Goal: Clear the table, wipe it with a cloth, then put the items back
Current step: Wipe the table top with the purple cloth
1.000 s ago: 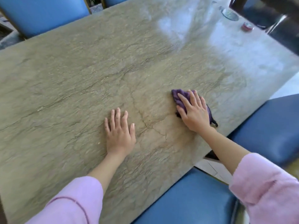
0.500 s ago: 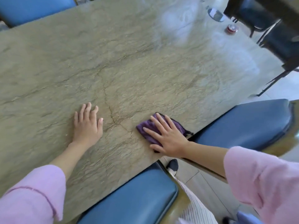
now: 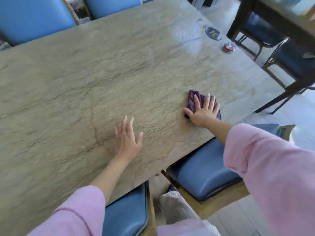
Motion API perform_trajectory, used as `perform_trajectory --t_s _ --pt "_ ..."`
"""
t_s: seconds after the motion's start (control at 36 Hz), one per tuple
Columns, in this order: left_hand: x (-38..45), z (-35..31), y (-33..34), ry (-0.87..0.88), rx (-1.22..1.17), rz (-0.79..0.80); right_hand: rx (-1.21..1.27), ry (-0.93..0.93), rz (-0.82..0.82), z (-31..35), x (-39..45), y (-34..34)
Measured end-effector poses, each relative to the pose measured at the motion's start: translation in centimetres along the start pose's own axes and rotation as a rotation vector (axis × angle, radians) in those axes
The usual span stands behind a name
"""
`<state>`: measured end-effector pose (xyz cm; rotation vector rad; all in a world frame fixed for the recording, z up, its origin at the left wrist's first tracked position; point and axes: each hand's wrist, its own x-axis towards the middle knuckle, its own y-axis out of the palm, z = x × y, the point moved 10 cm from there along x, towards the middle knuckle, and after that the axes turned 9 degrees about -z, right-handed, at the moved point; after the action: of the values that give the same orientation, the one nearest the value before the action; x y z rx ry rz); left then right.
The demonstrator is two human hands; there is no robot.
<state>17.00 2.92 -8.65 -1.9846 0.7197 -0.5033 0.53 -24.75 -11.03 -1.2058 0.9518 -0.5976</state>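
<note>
the left hand (image 3: 127, 139) lies palm down, flat, with the fingers stretched forward and close together and the thumb splayed out to the right; its outline is slightly blurred. the left forearm is bare from the wrist back to a pink sleeve pushed up near the elbow, running down toward the lower left. the right hand (image 3: 203, 111) reaches further forward and to the right, palm down, fingers spread wide and pointing away from the body, thumb out to the left, pressing flat. the right forearm is bare up to a loose pink sleeve, and the arm is almost straight
</note>
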Motion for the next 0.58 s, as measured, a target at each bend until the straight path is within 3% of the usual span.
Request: perform_trajectory --t_s 0.06,0.19,0.28,0.36,0.5,0.58 --pt "0.5 -1.7 1.1 0.027 0.004 0.018 -0.041 -0.033 0.034 1.6 -0.9 0.8" --pt "1.9 -5.2 3.1 0.082 0.033 0.045 -0.28 -0.627 0.222 4.4 -6.4 3.1" --pt "2.9 -7.1 4.0 0.119 0.057 0.05 -0.422 -0.788 0.282 1.5 -5.8 2.4" --pt "3.7 -8.7 5.3 0.14 0.083 0.071 -0.417 -0.676 0.28 -3.8 -1.7 0.3" --pt "5.3 -11.5 7.3 0.167 0.08 0.07 -0.282 -0.211 0.282 -15.6 4.7 -2.5" --pt "6.2 -13.6 8.9 0.186 0.082 0.083 -0.153 -0.057 0.226 -18.4 6.4 -3.2"
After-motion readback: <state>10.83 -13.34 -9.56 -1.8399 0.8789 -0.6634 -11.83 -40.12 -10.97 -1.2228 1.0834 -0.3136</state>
